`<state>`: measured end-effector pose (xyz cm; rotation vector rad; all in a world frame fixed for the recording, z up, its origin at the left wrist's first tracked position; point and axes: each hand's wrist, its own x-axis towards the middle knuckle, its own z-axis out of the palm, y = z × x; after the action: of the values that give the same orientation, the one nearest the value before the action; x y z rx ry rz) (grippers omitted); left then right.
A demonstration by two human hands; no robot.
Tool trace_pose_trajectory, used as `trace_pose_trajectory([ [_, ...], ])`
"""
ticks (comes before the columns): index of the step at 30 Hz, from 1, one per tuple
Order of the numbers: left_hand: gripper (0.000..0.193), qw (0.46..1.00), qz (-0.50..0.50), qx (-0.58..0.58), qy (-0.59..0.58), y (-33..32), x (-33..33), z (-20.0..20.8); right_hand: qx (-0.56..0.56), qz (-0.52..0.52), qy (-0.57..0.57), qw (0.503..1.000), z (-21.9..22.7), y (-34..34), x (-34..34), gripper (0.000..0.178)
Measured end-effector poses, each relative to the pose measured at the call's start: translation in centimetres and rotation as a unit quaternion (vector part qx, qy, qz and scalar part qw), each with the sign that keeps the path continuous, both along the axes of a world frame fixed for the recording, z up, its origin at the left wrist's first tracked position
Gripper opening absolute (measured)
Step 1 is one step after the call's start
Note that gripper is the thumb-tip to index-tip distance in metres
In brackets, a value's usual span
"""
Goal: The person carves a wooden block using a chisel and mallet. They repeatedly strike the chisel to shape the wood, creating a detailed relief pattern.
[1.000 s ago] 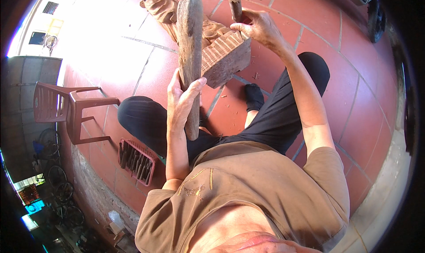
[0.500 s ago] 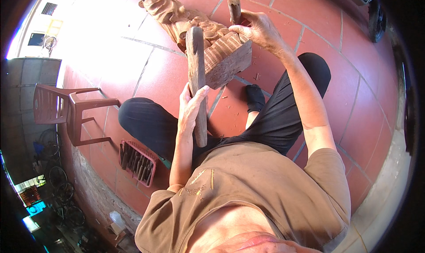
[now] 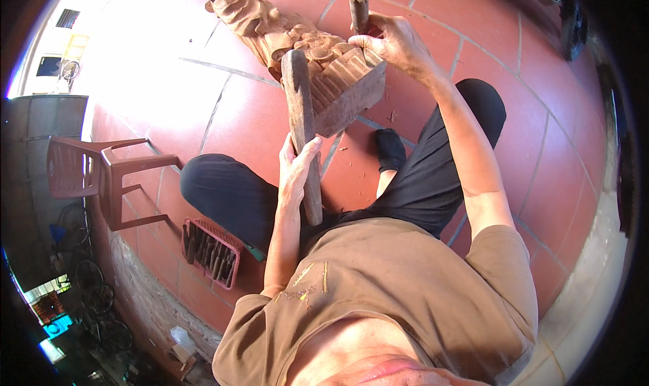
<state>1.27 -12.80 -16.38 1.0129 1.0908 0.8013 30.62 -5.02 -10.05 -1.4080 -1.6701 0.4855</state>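
My left hand (image 3: 297, 166) is wrapped round the lower half of a long, worn wooden mallet (image 3: 296, 82), whose upper end stands in front of the carving. My right hand (image 3: 400, 48) grips a chisel by its thick wooden handle (image 3: 359, 13), fingers closed just below the handle's end. Its blade is hidden by the hand and the carving. A brown wood carving (image 3: 253, 24) with flowing folds and rounded shapes lies on the floor beyond my knees. Its flat-cut base points toward me, and parallel grooves run along the edge beside the base.
Left of my knee, a pink plastic basket (image 3: 233, 278) holds several dark-handled tools. A brown plastic chair (image 3: 111, 183) stands farther left. Small wood chips lie on the red tiled floor (image 3: 473, 28). A dark wheel (image 3: 572, 28) shows at the far right.
The mallet's upper end has dropped a little and its tilt has changed, my left hand shifting slightly right. My right hand keeps its hold on the chisel.
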Motion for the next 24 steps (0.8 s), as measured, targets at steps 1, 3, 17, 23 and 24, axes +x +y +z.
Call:
trace_pose_trajectory([
  [1, 0.026, 1.000, -0.001, 0.001, -0.007, 0.0, 0.0, -0.1, 0.025, -0.004, -0.004, 1.000, -0.4, 0.2, 0.0, 0.031],
  [3, 0.025, 1.000, 0.000, -0.004, -0.011, -0.1, 0.0, -0.4, 0.042, -0.010, -0.004, 0.999, -0.6, 0.2, 0.0, 0.031],
  [17, 0.026, 1.000, 0.004, -0.014, -0.012, 0.0, -0.1, -0.5, -0.030, -0.016, -0.015, 0.999, -0.1, 0.2, -0.1, 0.034],
  [23, 0.026, 1.000, 0.006, -0.004, 0.006, -0.1, 0.0, -0.3, 0.020, -0.009, -0.014, 1.000, -0.9, 0.6, -0.2, 0.032],
  [24, 0.026, 1.000, 0.006, 0.000, 0.014, -0.1, 0.0, -0.2, 0.037, -0.004, -0.018, 0.999, -1.1, 0.8, -0.1, 0.033],
])
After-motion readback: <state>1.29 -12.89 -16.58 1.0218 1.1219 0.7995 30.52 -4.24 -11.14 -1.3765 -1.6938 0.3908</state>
